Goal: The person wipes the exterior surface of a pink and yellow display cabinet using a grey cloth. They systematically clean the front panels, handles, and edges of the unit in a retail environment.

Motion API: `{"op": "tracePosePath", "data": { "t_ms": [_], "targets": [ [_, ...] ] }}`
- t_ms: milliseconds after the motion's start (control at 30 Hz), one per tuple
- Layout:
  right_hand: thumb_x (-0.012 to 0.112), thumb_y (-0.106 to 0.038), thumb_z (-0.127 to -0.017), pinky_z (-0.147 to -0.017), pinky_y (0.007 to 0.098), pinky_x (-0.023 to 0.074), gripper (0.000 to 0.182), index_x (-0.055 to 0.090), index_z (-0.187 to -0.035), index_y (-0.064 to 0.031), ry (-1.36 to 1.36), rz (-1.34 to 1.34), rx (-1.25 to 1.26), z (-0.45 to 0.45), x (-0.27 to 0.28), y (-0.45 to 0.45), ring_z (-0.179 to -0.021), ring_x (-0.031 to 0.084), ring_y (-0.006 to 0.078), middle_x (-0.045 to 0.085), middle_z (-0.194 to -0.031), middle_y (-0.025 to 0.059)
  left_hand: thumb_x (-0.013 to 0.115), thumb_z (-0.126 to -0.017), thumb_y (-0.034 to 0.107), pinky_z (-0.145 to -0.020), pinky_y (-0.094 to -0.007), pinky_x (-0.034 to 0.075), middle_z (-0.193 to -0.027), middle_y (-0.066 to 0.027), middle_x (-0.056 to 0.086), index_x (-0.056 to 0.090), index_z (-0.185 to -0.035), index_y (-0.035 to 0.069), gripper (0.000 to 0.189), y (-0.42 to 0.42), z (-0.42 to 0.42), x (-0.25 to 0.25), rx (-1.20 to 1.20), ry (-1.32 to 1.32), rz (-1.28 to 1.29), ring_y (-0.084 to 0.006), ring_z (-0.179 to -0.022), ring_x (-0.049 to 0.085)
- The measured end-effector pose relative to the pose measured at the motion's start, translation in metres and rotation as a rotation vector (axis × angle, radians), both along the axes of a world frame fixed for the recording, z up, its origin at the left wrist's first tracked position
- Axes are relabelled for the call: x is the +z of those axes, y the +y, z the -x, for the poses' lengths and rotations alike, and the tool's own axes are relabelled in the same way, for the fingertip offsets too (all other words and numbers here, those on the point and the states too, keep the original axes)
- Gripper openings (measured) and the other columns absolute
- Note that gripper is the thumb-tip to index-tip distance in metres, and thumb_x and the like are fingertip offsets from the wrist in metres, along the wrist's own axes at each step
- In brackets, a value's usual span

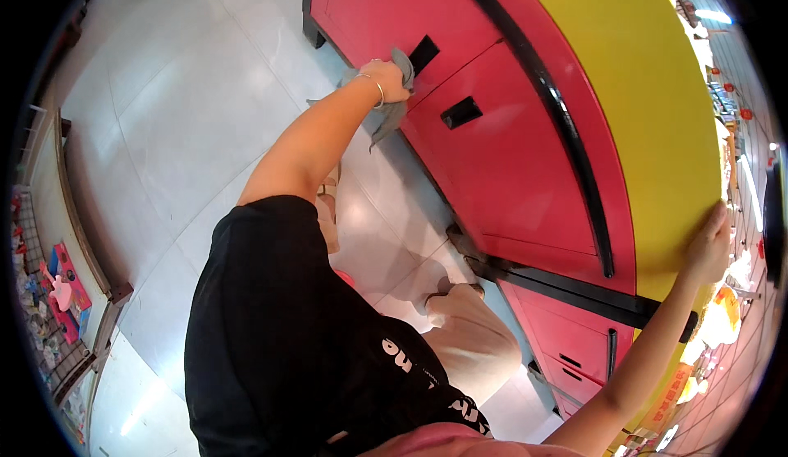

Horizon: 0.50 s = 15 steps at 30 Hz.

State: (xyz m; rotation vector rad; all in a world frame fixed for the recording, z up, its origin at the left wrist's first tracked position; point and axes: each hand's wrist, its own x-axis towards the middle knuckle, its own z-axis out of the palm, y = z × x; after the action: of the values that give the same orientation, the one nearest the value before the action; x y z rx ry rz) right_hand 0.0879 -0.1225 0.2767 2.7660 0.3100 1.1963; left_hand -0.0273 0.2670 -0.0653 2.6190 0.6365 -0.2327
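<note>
My left hand (pixel 389 80), with a thin bracelet at the wrist, grips a crumpled grey cloth (pixel 389 125). Part of the cloth lies against the red cabinet front (pixel 498 167), beside a black rectangular recessed handle (pixel 425 55). A second black handle (pixel 461 113) is on the neighbouring red panel. My right hand (pixel 709 250) rests at the far edge of the yellow countertop (pixel 615 87), its fingers partly hidden and no held object visible. A black curved bar (pixel 554 97) runs along the cabinet just below the top.
Another red cabinet with drawers (pixel 572 364) adjoins at the lower right. Lit, colourful goods (pixel 723 315) stand beyond the countertop. At the left is a shelf (pixel 80 210) with a pink toy guitar (pixel 60 291). Grey floor tiles (pixel 184 106) lie between, with my feet near the cabinet.
</note>
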Motion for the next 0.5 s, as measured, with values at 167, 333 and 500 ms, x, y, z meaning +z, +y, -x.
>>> {"op": "tracePosePath", "data": {
  "t_ms": [167,333,500],
  "targets": [
    [0.017,-0.065,-0.08,-0.062,0.0357,0.0424,0.065,0.06,-0.093,-0.0175,0.024,-0.028,0.018,-0.001,-0.005,0.007,-0.076,0.058,0.0263,0.061,-0.079,0.0062,0.056,-0.068,0.035,-0.081,-0.0385,0.042,-0.101,-0.0195,0.056,0.057,-0.095,-0.004,0.047,-0.001,-0.007,-0.017,0.452,-0.327,0.112,-0.0341,-0.096,0.051],
    [0.018,-0.064,-0.08,-0.064,0.0359,0.0424,0.064,0.059,-0.096,-0.0186,0.007,-0.023,0.017,0.0,-0.01,0.013,-0.077,0.058,0.0259,0.062,-0.08,0.0057,0.054,-0.069,0.026,-0.079,-0.041,0.04,-0.098,-0.0215,0.056,0.054,-0.099,-0.003,0.041,0.0,-0.022,-0.062,0.973,-1.105,0.965,-0.0379,-0.09,0.052],
    [0.018,-0.064,-0.08,-0.07,0.0354,0.0429,0.062,0.057,-0.105,-0.0222,-0.018,-0.022,-0.018,-0.006,-0.002,-0.004,-0.086,0.057,0.0262,0.062,-0.089,0.0045,0.051,-0.071,0.011,-0.083,-0.0345,0.039,-0.1,-0.0159,0.056,0.053,-0.105,0.003,0.036,-0.003,-0.018,-0.083,0.302,-1.029,0.253,-0.0325,-0.094,0.052]
  ]
}}
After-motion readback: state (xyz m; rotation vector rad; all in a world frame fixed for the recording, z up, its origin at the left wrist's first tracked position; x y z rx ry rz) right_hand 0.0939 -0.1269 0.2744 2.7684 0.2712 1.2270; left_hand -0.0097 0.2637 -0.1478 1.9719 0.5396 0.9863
